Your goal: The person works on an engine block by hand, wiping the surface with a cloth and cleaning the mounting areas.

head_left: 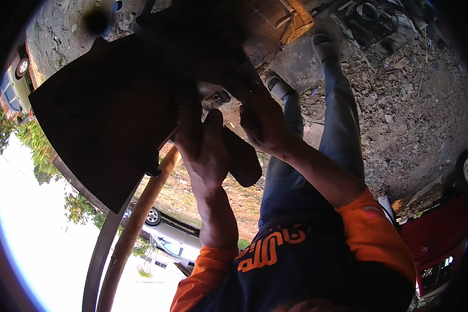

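A large dark panel (104, 119), mostly in shadow, fills the upper left, with an angular outer edge. My left hand (203, 145) grips near its inner edge, thumb raised and fingers partly lost in shade. A short dark rounded piece (242, 161) juts out just right of that hand. My right hand (265, 125) reaches up to the dark mass above, its fingertips too shadowed to make out. A small pale square fitting (217, 97) shows between the hands.
A wooden pole (140, 208) and curved metal bar (99, 260) run below the panel. My sandalled feet (323, 47) rest on rubble-strewn ground (395, 114). A wooden piece (294, 23) and scrap (364, 26) lie beyond. Parked cars (171, 244) and a red vehicle (431, 239) stand around.
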`<state>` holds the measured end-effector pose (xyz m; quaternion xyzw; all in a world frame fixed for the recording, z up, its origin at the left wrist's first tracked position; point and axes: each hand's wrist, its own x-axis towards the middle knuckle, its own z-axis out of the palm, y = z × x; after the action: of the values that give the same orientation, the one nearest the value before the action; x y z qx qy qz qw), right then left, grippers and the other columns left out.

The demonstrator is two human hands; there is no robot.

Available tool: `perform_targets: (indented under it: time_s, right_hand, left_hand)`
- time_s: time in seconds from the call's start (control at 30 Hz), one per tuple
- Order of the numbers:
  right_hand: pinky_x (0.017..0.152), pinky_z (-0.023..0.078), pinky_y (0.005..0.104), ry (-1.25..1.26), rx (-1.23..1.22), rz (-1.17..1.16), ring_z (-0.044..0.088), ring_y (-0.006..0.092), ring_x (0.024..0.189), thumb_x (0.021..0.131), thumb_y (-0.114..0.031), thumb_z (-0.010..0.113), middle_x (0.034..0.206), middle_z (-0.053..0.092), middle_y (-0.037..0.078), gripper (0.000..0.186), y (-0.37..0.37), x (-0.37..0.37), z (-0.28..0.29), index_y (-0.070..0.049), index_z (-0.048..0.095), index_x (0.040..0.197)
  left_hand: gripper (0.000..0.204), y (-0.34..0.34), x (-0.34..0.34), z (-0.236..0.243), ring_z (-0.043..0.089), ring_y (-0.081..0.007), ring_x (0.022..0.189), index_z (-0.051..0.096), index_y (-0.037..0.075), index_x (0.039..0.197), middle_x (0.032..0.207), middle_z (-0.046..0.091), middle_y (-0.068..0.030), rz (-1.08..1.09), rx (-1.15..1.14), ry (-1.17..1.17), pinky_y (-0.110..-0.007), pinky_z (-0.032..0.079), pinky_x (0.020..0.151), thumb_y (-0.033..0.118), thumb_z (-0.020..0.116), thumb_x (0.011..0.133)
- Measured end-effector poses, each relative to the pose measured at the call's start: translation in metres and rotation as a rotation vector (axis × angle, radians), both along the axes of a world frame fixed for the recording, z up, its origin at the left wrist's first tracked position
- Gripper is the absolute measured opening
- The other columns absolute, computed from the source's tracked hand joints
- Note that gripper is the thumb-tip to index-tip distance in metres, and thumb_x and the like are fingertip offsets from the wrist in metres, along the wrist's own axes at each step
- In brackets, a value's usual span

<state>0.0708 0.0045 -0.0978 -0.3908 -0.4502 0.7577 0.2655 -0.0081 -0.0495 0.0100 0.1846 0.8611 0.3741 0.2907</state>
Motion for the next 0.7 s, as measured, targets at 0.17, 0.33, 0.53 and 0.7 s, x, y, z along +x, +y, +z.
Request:
perform_targets:
  time_s: [0.17, 0.33, 0.53, 0.7]
  right_hand:
    - [0.060, 0.048, 0.0424, -0.187, 0.552, 0.139, 0.059, 0.0342, 0.066, 0.074, 0.006, 0.055, 0.085, 0.058, 0.020, 0.050, 0.000, 0.007, -0.049, -0.003, 0.056, 0.124]
    - [0.069, 0.046, 0.0421, -0.018, 0.587, 0.139, 0.054, 0.0349, 0.074, 0.077, 0.009, 0.054, 0.093, 0.058, 0.020, 0.065, -0.012, 0.018, -0.042, -0.008, 0.050, 0.139]
    - [0.100, 0.048, 0.0398, -0.145, 0.606, 0.155, 0.056, 0.0396, 0.119, 0.084, 0.003, 0.060, 0.131, 0.055, 0.024, 0.049, -0.014, 0.021, -0.036, -0.006, 0.053, 0.132]
    - [0.093, 0.050, 0.0407, -0.268, 0.600, 0.252, 0.058, 0.0361, 0.115, 0.083, -0.002, 0.068, 0.124, 0.060, 0.017, 0.043, 0.005, 0.027, -0.052, -0.008, 0.057, 0.124]
  left_hand:
    - [0.058, 0.008, -0.002, 0.001, 0.053, -0.0225, 0.117, 0.041, -0.012, 0.141, 0.134, 0.055, -0.0214, 0.032, 0.048, -0.011, -0.031, 0.037, 0.104, -0.004, 0.048, 0.083]
    - [0.064, 0.005, -0.003, 0.000, 0.052, -0.0241, 0.123, 0.038, -0.012, 0.143, 0.137, 0.053, -0.0223, 0.036, 0.023, -0.043, -0.031, 0.035, 0.107, -0.005, 0.047, 0.080]
    - [0.060, -0.006, -0.004, -0.008, 0.048, -0.0159, 0.101, 0.043, -0.008, 0.142, 0.121, 0.056, -0.0127, 0.042, 0.047, 0.018, -0.027, 0.038, 0.089, 0.001, 0.052, 0.084]
    - [0.068, 0.003, -0.004, -0.001, 0.043, -0.0280, 0.135, 0.030, -0.014, 0.147, 0.148, 0.042, -0.0263, 0.048, 0.027, -0.050, -0.034, 0.030, 0.113, -0.005, 0.046, 0.081]
